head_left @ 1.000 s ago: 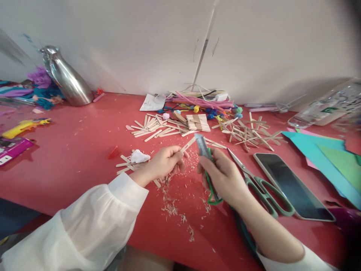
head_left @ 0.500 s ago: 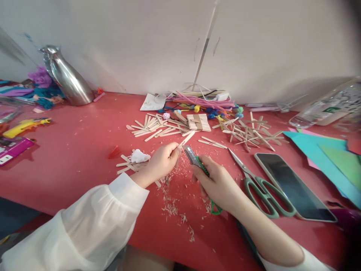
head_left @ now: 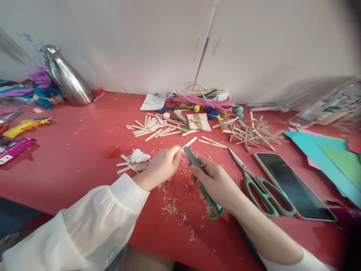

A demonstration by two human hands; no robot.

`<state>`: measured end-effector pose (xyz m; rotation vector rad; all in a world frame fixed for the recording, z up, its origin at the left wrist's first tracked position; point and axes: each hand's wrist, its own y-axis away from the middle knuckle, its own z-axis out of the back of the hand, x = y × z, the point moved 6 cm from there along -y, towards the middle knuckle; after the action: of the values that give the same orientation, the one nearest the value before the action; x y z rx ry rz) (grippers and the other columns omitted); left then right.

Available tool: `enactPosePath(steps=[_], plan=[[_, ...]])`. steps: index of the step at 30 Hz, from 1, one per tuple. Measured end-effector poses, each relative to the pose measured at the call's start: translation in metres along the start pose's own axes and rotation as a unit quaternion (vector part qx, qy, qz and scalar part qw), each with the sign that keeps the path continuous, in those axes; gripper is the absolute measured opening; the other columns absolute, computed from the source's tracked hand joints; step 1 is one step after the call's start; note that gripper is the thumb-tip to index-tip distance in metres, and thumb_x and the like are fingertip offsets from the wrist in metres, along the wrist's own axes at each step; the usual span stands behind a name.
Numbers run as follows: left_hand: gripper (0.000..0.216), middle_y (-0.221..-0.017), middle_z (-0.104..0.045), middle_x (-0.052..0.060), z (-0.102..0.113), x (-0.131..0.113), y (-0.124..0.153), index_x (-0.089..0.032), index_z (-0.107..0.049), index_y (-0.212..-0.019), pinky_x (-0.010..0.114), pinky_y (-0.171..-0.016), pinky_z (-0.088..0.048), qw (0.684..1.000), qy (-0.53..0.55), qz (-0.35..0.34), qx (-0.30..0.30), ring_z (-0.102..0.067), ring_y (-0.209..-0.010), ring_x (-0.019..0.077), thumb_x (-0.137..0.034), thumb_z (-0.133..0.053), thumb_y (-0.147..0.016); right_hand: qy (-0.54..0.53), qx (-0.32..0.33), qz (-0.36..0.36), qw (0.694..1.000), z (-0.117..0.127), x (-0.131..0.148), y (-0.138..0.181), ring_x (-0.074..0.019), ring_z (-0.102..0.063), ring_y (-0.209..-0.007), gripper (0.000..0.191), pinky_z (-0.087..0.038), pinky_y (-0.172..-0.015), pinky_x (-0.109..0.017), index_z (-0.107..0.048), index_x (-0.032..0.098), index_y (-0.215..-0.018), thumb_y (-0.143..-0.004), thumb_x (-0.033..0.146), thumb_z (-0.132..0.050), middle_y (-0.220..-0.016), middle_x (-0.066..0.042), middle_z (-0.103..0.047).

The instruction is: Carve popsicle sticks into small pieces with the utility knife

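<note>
Pinched in my left hand (head_left: 165, 163) is a wooden craft stick (head_left: 191, 142), its far end sticking out up and to the right. My right hand (head_left: 213, 178) is closed around a green and grey utility knife (head_left: 191, 156). The knife's front end lies close to the stick by my left fingertips; I cannot tell whether the blade touches it. Wood shavings (head_left: 170, 207) are scattered on the red table (head_left: 93, 158) below my hands. Beside my left wrist, a crumpled white piece (head_left: 139, 156) rests on several craft sticks (head_left: 123, 169).
Scissors (head_left: 262, 192) and a phone (head_left: 293, 186) lie at the right, near coloured paper (head_left: 324, 154). Behind my hands are loose sticks (head_left: 158, 128), a stick bundle (head_left: 199, 122) and pink pipe cleaners (head_left: 201, 101). A metal jug (head_left: 70, 81) stands back left, a clear bottle (head_left: 327, 109) back right.
The craft stick has turned slightly in my left fingers. My right hand has tilted the knife, so more of its green rear end shows below the hand.
</note>
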<state>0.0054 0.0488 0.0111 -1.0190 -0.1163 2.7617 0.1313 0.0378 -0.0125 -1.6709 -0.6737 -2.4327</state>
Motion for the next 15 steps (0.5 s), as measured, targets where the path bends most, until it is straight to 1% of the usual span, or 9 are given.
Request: enactPosePath(steps=[4,9,11,15], plan=[[0.026,-0.055,-0.040,-0.004,-0.001,0.003,-0.001,-0.018,-0.040,-0.067,0.025,-0.050,-0.021,0.999,-0.019,0.024,0.021,-0.038,-0.050,0.0104,-0.026,-0.036,-0.091,0.034,-0.005,-0.002,0.999,0.005,0.002,-0.001,-0.0051,-0.044,-0.027,0.012,-0.034,-0.030,-0.018,-0.040,0.023,-0.071,-0.080,0.029,-0.045,-0.054,0.009,-0.053],[0.031,-0.056,-0.037,-0.004,-0.002,0.007,-0.003,-0.018,-0.037,-0.062,0.024,-0.049,-0.022,0.999,0.027,0.003,0.032,-0.036,-0.052,0.0101,-0.029,-0.035,-0.091,0.039,0.017,-0.013,0.999,0.009,0.006,-0.001,-0.0048,-0.044,-0.029,0.012,-0.035,-0.030,-0.018,-0.042,0.021,-0.069,-0.080,0.028,-0.045,-0.052,0.009,-0.052],[0.031,-0.056,-0.037,-0.005,-0.003,0.010,-0.005,-0.018,-0.040,-0.063,0.023,-0.049,-0.023,0.997,0.061,0.000,0.040,-0.036,-0.051,0.0099,-0.031,-0.034,-0.091,0.039,0.025,-0.009,0.999,0.011,0.006,-0.002,-0.0039,-0.044,-0.029,0.014,-0.034,-0.031,-0.017,-0.042,0.021,-0.068,-0.080,0.027,-0.045,-0.053,0.008,-0.053],[0.030,-0.053,-0.032,-0.006,-0.005,0.015,-0.008,-0.016,-0.052,-0.070,0.023,-0.048,-0.025,0.990,0.126,0.018,0.063,-0.033,-0.048,0.0092,-0.032,-0.036,-0.089,0.028,0.052,-0.009,0.998,0.012,0.004,-0.003,-0.0034,-0.043,-0.031,0.015,-0.034,-0.032,-0.017,-0.045,0.020,-0.068,-0.080,0.029,-0.045,-0.055,0.007,-0.054]])
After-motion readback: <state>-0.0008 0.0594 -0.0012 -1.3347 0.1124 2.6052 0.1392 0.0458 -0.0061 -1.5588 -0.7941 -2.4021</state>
